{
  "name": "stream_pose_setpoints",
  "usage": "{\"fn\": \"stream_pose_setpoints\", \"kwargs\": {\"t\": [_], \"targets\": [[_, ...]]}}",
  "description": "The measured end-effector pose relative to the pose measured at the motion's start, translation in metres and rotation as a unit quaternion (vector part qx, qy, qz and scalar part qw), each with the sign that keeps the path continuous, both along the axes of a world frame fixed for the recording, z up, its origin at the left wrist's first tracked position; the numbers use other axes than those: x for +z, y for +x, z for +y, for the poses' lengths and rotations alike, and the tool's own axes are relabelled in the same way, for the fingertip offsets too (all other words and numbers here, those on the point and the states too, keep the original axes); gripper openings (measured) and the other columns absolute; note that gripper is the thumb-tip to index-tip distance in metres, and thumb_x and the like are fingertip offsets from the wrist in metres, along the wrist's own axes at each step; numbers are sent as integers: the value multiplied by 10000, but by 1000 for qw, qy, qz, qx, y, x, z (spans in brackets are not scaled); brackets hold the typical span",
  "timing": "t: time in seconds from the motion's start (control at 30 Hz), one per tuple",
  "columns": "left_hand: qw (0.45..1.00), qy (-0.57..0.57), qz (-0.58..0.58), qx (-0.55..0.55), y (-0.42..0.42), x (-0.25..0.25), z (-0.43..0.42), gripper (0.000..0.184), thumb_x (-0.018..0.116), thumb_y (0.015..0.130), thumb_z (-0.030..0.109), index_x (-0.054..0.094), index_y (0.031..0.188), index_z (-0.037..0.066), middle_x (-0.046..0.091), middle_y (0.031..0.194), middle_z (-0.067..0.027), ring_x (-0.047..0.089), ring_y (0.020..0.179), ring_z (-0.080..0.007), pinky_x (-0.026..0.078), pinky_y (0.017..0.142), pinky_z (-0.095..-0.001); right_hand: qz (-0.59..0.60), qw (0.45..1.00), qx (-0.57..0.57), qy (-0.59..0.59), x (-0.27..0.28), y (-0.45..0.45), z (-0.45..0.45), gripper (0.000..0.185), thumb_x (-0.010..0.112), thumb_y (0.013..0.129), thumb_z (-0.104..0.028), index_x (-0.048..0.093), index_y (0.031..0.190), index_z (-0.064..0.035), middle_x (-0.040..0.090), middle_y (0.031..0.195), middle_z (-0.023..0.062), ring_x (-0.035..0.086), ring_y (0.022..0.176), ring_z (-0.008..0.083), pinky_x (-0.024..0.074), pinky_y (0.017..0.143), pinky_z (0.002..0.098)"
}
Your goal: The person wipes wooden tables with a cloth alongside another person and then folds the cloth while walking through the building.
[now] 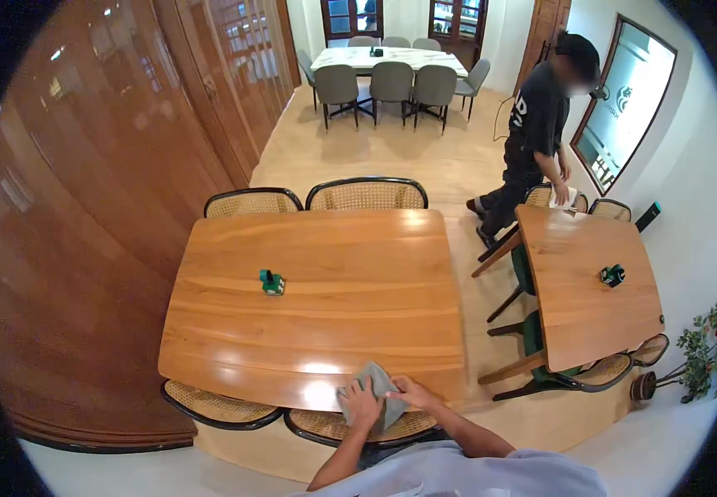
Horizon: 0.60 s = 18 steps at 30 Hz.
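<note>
A grey cloth (377,377) lies at the front edge of the large wooden table (325,315), and part of it hangs toward the chair below. My left hand (363,404) rests on top of the cloth with its fingers spread. Just to its right, my right hand (413,393) pinches the cloth's edge between thumb and fingers. The undersides of both hands are hidden. Farther back on the same table stands a small green holder (271,282).
Cane-seated chairs (367,193) surround the table. At right, another person (536,124) bends over a second wooden table (594,282), a white cloth (564,199) in hand. That table carries a green holder (613,275). A potted plant (706,352) stands by the right wall.
</note>
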State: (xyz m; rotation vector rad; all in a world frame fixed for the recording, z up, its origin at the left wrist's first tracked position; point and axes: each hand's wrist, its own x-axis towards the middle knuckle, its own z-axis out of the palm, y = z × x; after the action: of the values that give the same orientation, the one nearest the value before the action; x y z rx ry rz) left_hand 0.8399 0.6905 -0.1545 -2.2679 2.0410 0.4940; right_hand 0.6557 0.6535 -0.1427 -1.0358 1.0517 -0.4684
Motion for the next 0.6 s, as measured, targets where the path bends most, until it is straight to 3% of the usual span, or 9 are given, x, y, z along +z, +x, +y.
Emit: {"fn": "stream_pose_setpoints", "kwargs": {"t": [0.07, 0.1, 0.13, 0.17, 0.2, 0.23, 0.33, 0.4, 0.6], "targets": [[964, 59, 258, 39, -31, -24, -6, 948, 793, 760, 483, 326, 1512, 144, 526, 1350, -213, 520, 1242, -428, 394, 1038, -570, 136, 990, 7, -28, -60, -40, 5, 774, 759, 808, -544, 554, 1336, -17, 630, 1242, 182, 585, 1170, 275, 450, 1018, 387], [964, 56, 256, 35, -47, -16, -7, 948, 793, 760, 483, 326, 1512, 144, 526, 1350, -213, 520, 1242, -428, 394, 1038, -570, 194, 980, 22, -26, -82, -60, 7, 738, 763, 815, -520, 574, 1311, -7, 648, 1214, 161, 603, 1138, 262, 464, 1001, 367], [949, 81, 302, 45, -63, -5, -8, 968, 828, 733, 420, 323, 1498, 110, 549, 1326, -218, 555, 1207, -407, 439, 1008, -509, 219, 975, 48, -3, -73, -76, 4, 703, 767, 822, -497, 593, 1286, 2, 666, 1187, 141, 620, 1106, 248, 478, 985, 347], [930, 104, 349, 56, -79, 5, -11, 989, 863, 706, 357, 320, 1484, 76, 572, 1301, -224, 589, 1173, -385, 483, 977, -448, 221, 966, 118, 59, -62, -97, -2, 663, 769, 824, -467, 605, 1263, 2, 664, 1179, 136, 615, 1107, 238, 478, 978, 353], [930, 100, 349, 54, -93, 0, -12, 989, 863, 706, 357, 320, 1484, 76, 572, 1301, -224, 589, 1173, -385, 483, 977, -448, 223, 949, 187, 119, -50, -114, -7, 623, 771, 826, -437, 617, 1241, 2, 662, 1172, 131, 609, 1109, 229, 478, 971, 358], [919, 98, 379, 53, -104, -16, -10, 966, 872, 694, 356, 359, 1457, 59, 597, 1273, -216, 602, 1163, -367, 484, 978, -441, 224, 949, 187, 116, -48, -127, -6, 623, 771, 826, -437, 617, 1241, 2, 662, 1172, 131, 609, 1109, 229, 478, 971, 358], [892, 95, 439, 57, -129, -33, -1, 922, 888, 670, 355, 436, 1403, 26, 645, 1216, -200, 626, 1142, -332, 486, 979, -427, 181, 957, 171, -150, -62, -158, 9, 542, 762, 822, -326, 610, 1232, -5, 664, 1127, 127, 611, 1074, 231, 477, 944, 361], [866, 124, 485, 16, -133, -28, -1, 813, 896, 669, 346, 531, 1319, 20, 671, 1192, -170, 641, 1116, -297, 491, 972, -412, 150, 965, 167, -137, -60, -169, 13, 530, 752, 824, -301, 606, 1238, -5, 665, 1135, 131, 611, 1080, 237, 474, 947, 363], [815, 147, 560, -4, -109, 74, 4, 580, 887, 703, 305, 665, 1163, 30, 715, 1108, -107, 659, 1036, -231, 500, 944, -374, 67, 980, 84, -165, 8, -161, 19, 430, 693, 836, -189, 599, 1212, -3, 669, 1153, 155, 613, 1076, 261, 474, 934, 374]]}}
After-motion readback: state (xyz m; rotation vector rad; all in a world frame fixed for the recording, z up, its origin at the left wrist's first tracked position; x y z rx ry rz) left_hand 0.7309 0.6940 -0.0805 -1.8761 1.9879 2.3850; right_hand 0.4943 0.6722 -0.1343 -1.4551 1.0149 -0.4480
